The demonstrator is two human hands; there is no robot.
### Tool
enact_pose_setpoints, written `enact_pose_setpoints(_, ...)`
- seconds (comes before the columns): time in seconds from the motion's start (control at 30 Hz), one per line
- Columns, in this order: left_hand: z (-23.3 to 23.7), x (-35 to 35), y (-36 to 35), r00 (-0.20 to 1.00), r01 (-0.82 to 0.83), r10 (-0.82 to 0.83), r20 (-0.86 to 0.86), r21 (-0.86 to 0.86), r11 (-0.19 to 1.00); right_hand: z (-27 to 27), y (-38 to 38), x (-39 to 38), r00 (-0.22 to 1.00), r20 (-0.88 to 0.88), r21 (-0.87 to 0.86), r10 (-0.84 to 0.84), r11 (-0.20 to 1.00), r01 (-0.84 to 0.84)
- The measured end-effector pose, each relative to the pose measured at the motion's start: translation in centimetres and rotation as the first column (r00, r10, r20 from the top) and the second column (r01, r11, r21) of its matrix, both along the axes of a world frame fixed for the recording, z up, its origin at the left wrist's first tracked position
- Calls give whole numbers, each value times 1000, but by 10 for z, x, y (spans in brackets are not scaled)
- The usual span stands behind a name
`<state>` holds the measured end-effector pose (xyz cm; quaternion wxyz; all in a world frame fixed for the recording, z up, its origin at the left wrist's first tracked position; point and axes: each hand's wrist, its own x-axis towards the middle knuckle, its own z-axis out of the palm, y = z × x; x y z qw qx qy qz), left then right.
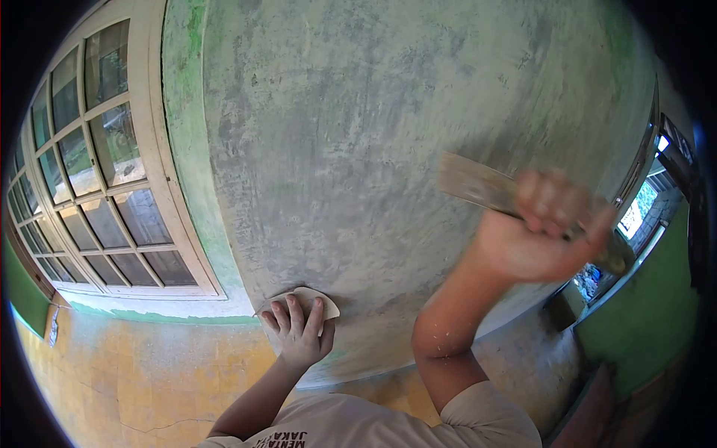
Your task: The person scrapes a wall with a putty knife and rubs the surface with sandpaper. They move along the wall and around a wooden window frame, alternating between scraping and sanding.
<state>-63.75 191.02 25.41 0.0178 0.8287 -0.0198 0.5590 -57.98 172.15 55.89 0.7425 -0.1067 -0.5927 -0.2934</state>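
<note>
My right hand (pixel 549 224) is raised in front of the wall at the right, its fingers wrapped round a scraper (pixel 474 181) with a long flat blade. The blade points left and its dark handle end sticks out past the fist; blur keeps me from telling whether the blade touches the wall. Lower down, my left hand (pixel 301 328) presses a thin pale sheet (pixel 326 305) against the wall near its left corner, fingers on top of it. Patchy grey-green plaster covers the wall (pixel 358 149), with scuffed and darker areas.
A white-framed window (pixel 112 149) with many panes stands to the left. Yellow floor tiles (pixel 142 366) lie below, dusted white near the wall. At the right are an opening (pixel 641 209) with daylight and a green wall (pixel 635 313).
</note>
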Motion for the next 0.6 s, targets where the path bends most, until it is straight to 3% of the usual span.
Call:
enact_pose_setpoints(0.1,-1,-1,1,1000,23,-23,-9,-10,1000,-10,15,12,996,-87,-101,-20,995,11)
enact_pose_setpoints(0.2,0,-2,1,1000,14,-14,-26,-5,1000,-44,-16,22,954,-105,-280,280,912,-298)
enact_pose_setpoints(0.27,0,-4,1,999,21,-21,-36,-8,1000,-85,-26,27,916,-145,-573,374,723,-386)
enact_pose_setpoints(0.3,1,-4,1,999,28,-28,-36,-8,1000,-117,-32,28,899,-271,-650,344,624,-434)
enact_pose_setpoints(0.33,2,-5,1,999,34,-35,-35,-10,999,-153,-39,24,872,-390,-702,295,518,-489)
enact_pose_setpoints(0.4,3,-5,0,997,61,-61,-38,-13,998,-217,-55,0,740,-663,-718,-118,382,-582)
enact_pose_setpoints(0.47,2,-5,3,993,111,-111,-41,2,994,-281,-68,-26,501,-712,-672,-492,273,-689)
enact_pose_setpoints(0.5,2,-5,3,992,123,-124,-29,-47,991,-312,-78,-41,470,-734,-652,-491,316,-689)
enact_pose_setpoints(0.57,0,-6,-1,986,160,-163,-29,-85,983,-352,-101,-68,531,-253,-910,-809,13,-414)
enact_pose_setpoints(0.6,1,-9,-1,984,171,-176,-38,-115,979,-361,-114,-76,505,-278,-905,-817,45,-424)
